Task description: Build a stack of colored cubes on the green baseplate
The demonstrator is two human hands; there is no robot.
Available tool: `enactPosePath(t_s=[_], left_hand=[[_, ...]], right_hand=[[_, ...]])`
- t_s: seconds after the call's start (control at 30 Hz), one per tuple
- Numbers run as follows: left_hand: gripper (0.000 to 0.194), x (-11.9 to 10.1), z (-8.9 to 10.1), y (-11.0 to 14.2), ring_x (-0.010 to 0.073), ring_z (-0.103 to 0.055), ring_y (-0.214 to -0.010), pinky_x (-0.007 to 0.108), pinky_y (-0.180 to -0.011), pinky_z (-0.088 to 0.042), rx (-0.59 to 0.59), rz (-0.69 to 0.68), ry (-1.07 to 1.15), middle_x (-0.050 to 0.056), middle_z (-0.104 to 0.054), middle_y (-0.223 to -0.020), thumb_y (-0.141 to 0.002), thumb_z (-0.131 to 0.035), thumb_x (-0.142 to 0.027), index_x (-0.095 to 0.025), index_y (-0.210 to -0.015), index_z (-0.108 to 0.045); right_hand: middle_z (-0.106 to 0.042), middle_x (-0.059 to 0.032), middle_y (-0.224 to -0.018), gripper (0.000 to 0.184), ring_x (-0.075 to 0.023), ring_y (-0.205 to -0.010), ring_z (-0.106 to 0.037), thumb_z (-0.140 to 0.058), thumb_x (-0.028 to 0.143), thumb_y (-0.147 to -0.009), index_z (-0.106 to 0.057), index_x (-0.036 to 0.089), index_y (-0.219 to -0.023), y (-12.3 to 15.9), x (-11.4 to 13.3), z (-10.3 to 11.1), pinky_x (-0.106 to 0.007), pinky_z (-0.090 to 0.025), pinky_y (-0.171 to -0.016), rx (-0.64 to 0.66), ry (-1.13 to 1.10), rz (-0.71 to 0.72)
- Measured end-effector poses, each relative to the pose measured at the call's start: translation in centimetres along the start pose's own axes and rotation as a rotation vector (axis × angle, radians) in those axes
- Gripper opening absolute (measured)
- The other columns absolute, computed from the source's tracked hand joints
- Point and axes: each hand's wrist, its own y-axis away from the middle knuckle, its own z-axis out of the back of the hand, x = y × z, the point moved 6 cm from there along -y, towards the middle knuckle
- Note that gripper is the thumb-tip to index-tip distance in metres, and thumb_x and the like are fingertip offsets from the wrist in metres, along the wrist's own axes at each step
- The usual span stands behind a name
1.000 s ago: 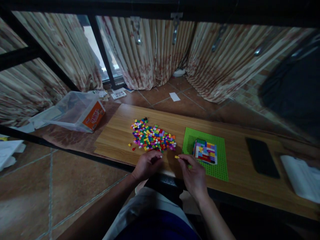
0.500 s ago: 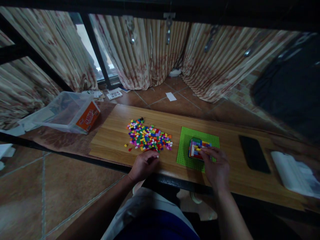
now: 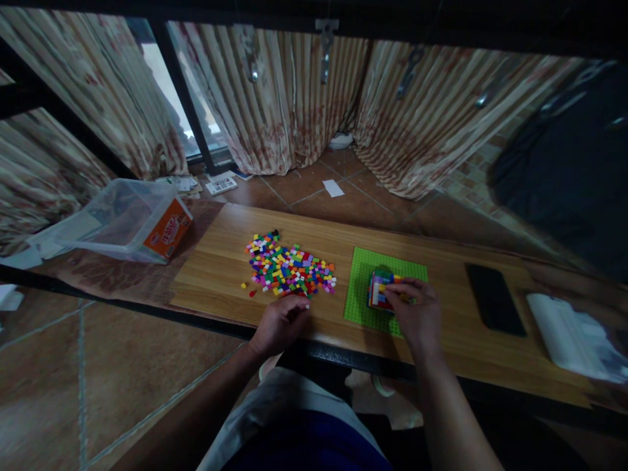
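My right hand (image 3: 418, 314) bends over a small block of stacked, many-coloured toy bricks (image 3: 377, 291), its thumb and fingers closed at the top. What they pinch is hidden. Under the stack lies a green studded baseplate (image 3: 360, 275). My left hand (image 3: 279, 325) rests at the table's near edge, fingers closed, with a tiny white brick (image 3: 307, 306) showing at the fingertips. Just beyond it spreads a pile of loose toy bricks (image 3: 289, 267) in many colours.
The long wooden table (image 3: 206, 275) carries a black phone-like slab (image 3: 494, 299) and a white packet (image 3: 564, 333) on the right. A clear plastic bin (image 3: 122, 219) with an orange label stands at left. Curtains (image 3: 275, 111) hang behind.
My right hand has shifted slightly left over the brick stack, covering more of its top. The left hand stays beside the pile. The whole view has moved a little.
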Motion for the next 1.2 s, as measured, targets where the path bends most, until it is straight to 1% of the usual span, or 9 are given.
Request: enactPosePath(t_s=[0.27,0.43,0.63,0.73,0.87,0.93,1.03,1.13,1.2], left_hand=[[0.010,-0.2,0.0,0.0,0.0139,-0.062,-0.072,0.024,-0.068,-0.048,0.000,0.008,0.009,0.002,-0.066,-0.078,-0.089,-0.059,-0.025,-0.019,-0.094,-0.066],[0.011,-0.2,-0.1,0.0,0.0140,-0.061,-0.071,0.024,-0.067,-0.048,0.007,0.011,-0.012,0.001,-0.066,-0.076,-0.089,-0.058,-0.025,-0.019,-0.094,-0.066],[0.009,-0.3,0.0,-0.1,0.0129,-0.060,-0.069,0.023,-0.066,-0.047,0.005,-0.017,-0.021,0.000,-0.065,-0.076,-0.088,-0.058,-0.023,-0.020,-0.092,-0.066],[0.009,-0.3,-0.1,-0.1,0.0129,-0.060,-0.069,0.023,-0.066,-0.047,0.012,-0.015,-0.013,0.000,-0.065,-0.076,-0.088,-0.058,-0.023,-0.019,-0.092,-0.066],[0.009,-0.3,0.0,-0.1,0.0131,-0.060,-0.070,0.023,-0.066,-0.046,0.008,-0.006,-0.016,0.001,-0.066,-0.077,-0.088,-0.059,-0.023,-0.019,-0.091,-0.065],[0.008,-0.4,0.0,-0.1,0.0132,-0.061,-0.070,0.024,-0.067,-0.046,0.012,-0.007,-0.022,0.001,-0.066,-0.078,-0.088,-0.059,-0.023,-0.019,-0.091,-0.065],[0.008,-0.5,0.0,-0.1,0.0134,-0.062,-0.071,0.024,-0.068,-0.047,0.013,-0.017,-0.018,0.001,-0.067,-0.078,-0.088,-0.058,-0.022,-0.019,-0.091,-0.065],[0.010,-0.7,0.2,0.1,0.0144,-0.065,-0.077,0.025,-0.072,-0.049,-0.010,-0.036,0.002,0.003,-0.069,-0.083,-0.088,-0.057,-0.019,-0.019,-0.093,-0.066],[0.013,-0.7,0.3,0.3,0.0152,-0.066,-0.080,0.026,-0.074,-0.050,-0.025,-0.050,0.018,0.004,-0.070,-0.087,-0.087,-0.056,-0.017,-0.019,-0.096,-0.066]], right_hand=[[-0.061,-0.0076,-0.097,0.025,-0.0232,-0.095,-0.060,-0.070,0.047,-0.070,-0.077,0.023,-0.071,-0.7,-0.8,-0.4,-0.044,-0.048,-0.089,0.013,0.004,-0.050],[-0.062,-0.0074,-0.097,0.024,-0.0229,-0.092,-0.060,-0.070,0.046,-0.068,-0.076,0.023,-0.068,-0.8,-1.0,-0.5,-0.042,-0.050,-0.085,-0.021,0.012,-0.049],[-0.064,-0.0070,-0.092,0.022,-0.0238,-0.092,-0.061,-0.071,0.045,-0.065,-0.076,0.024,-0.066,-1.2,-0.8,-0.5,-0.044,-0.049,-0.088,-0.003,0.005,-0.062],[-0.069,-0.0076,-0.094,0.026,-0.0246,-0.093,-0.064,-0.073,0.046,-0.065,-0.075,0.021,-0.070,-0.9,-1.2,0.0,-0.045,-0.049,-0.089,-0.004,-0.126,-0.134],[-0.074,-0.0089,-0.092,0.031,-0.0241,-0.085,-0.067,-0.071,0.046,-0.070,-0.074,0.018,-0.083,0.5,-1.8,1.7,-0.040,-0.052,-0.078,-0.130,-0.247,-0.284],[-0.074,-0.0096,-0.092,0.032,-0.0242,-0.084,-0.068,-0.070,0.046,-0.073,-0.074,0.017,-0.087,1.3,-1.2,2.4,-0.039,-0.052,-0.075,-0.166,-0.222,-0.287],[-0.074,-0.0090,-0.092,0.029,-0.0237,-0.086,-0.068,-0.068,0.044,-0.077,-0.074,0.018,-0.088,2.6,0.6,2.5,-0.039,-0.052,-0.078,-0.150,-0.218,-0.233],[-0.073,-0.0072,-0.094,0.024,-0.0208,-0.085,-0.067,-0.065,0.041,-0.081,-0.073,0.019,-0.087,4.1,2.9,1.4,-0.037,-0.052,-0.079,-0.078,-0.239,-0.142],[-0.072,-0.0058,-0.094,0.021,-0.0190,-0.083,-0.066,-0.063,0.039,-0.084,-0.072,0.021,-0.088,5.3,4.2,0.2,-0.035,-0.052,-0.078,0.005,-0.228,-0.087]])
